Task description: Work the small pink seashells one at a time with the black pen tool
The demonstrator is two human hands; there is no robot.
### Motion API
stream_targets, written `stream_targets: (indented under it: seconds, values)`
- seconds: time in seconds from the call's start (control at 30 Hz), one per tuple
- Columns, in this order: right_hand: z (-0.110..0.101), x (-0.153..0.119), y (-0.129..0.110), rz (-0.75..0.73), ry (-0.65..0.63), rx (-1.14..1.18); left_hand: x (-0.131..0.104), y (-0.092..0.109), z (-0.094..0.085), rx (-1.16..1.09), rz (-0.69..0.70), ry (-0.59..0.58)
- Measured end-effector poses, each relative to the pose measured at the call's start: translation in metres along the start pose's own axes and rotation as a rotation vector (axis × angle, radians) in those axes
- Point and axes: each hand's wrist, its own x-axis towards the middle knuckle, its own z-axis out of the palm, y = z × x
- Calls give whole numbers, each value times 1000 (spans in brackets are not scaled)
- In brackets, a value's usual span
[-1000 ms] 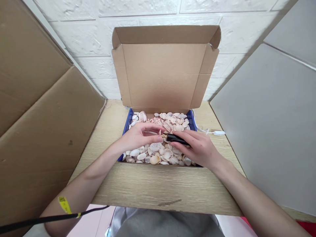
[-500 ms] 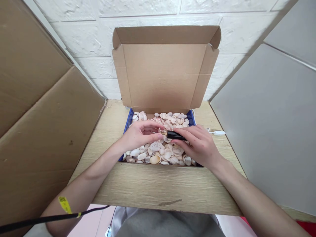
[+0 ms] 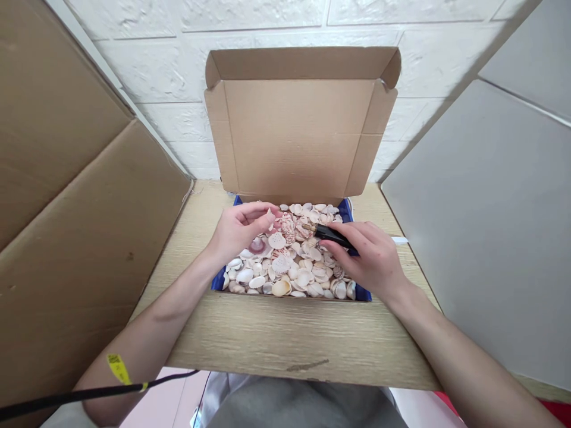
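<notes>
My left hand [image 3: 238, 230] is over the left side of the box, thumb and fingers pinching a small pale seashell [image 3: 270, 215]. In my right hand [image 3: 368, 255] is a black mini hand drill [image 3: 335, 236], its brass chuck pointing left over the shells. A gap separates the drill from the shell in my left hand. Beneath both hands lies a heap of seashells [image 3: 303, 277], white, cream and reddish-speckled, filling the cardboard box [image 3: 218, 282] with blue sides. Some shells in the heap show rows of small holes.
The box's brown lid [image 3: 298, 131] stands up against the white brick wall [image 3: 147, 71]. A cardboard panel [image 3: 89, 208] rises at left, a grey-white panel [image 3: 482, 226] at right. A black cable [image 3: 89, 395] with a yellow tag crosses my left forearm. The wooden tabletop [image 3: 303, 333] ends near my lap.
My hands have moved apart. The left, holding the shell, went left and slightly up; the right drew the drill back to the right, away from the shell.
</notes>
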Motion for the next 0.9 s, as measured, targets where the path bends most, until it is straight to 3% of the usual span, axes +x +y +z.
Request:
stream_targets:
  seconds: [0.13, 0.3, 0.57, 0.9]
  values:
    - [1, 0, 0, -11, -1, 1, -2, 3, 4, 13, -112, -165]
    - [2, 0, -1, -36, -1, 19, -4, 3, 5, -59, -78, -301]
    - [2, -1, 0, -31, 7, 13, -2, -2, -1, -53, -101, -342]
    - [2, 0, -1, -22, 20, -18, -2, 0, 3, -72, -168, -268]
